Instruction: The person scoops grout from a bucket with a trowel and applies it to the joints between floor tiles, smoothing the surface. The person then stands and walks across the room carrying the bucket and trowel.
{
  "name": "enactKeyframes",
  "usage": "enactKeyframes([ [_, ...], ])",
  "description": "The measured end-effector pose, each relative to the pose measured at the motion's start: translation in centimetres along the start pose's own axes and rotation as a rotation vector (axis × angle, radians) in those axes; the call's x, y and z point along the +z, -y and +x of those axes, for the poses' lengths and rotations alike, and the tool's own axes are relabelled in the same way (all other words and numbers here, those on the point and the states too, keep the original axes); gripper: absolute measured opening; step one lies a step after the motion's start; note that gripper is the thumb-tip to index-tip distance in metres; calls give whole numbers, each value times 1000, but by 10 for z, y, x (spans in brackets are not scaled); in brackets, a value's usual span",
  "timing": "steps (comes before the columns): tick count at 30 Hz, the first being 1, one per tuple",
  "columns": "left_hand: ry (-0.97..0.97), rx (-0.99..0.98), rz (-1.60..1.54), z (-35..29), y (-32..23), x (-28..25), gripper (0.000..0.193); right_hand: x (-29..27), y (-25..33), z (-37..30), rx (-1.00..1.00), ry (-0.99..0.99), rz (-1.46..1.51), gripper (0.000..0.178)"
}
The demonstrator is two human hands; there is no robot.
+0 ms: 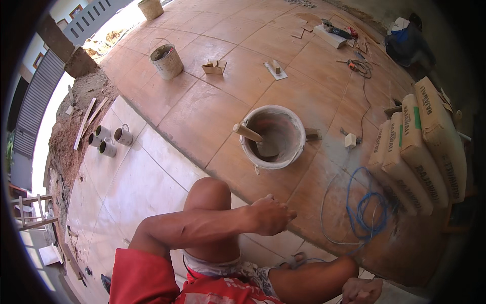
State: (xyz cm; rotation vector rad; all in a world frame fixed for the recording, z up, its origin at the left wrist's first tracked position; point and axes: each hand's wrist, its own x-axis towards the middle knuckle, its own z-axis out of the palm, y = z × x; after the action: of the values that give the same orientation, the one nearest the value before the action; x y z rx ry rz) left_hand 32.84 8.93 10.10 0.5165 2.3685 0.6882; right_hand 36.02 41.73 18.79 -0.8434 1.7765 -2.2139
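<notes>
My left hand [271, 215] is curled into a loose fist above my bent knee [207, 195], and I see nothing in it. It hovers near the edge where white tiles meet terracotta floor tiles. My right hand [362, 292] sits at the bottom edge of the picture, partly cut off, fingers curled; what it holds is hidden. In front of the left hand stands a white bucket [291, 152] smeared with grey mortar. A tool with a wooden handle [247, 132] leans inside it.
Stacked cement sacks [420, 147] lie at the right, with a coil of blue cable [367, 210] beside them. A metal pail [166, 61], a small cardboard box [214, 67] and a float [276, 69] stand farther off. Three mugs [109, 140] sit on the white tiles [142, 177].
</notes>
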Motion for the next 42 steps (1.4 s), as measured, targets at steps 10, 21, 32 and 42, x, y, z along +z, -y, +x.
enactKeyframes([
  [10, 25, -57, -13, -8, 12, -6, 36, 50, -56, 29, 219, -53, -384, 10],
  [21, -153, 29, 82, 8, 13, 5, 23, 51, -54, 80, -54, 267, -626, 16],
  [32, 93, -61, 20, 26, -2, -4, 36, 12, -64, 62, 470, 379, -806, 24],
  [42, 552, -73, -279, -15, -87, 7, 30, 59, 32, 145, 1343, 498, -651, 43],
])
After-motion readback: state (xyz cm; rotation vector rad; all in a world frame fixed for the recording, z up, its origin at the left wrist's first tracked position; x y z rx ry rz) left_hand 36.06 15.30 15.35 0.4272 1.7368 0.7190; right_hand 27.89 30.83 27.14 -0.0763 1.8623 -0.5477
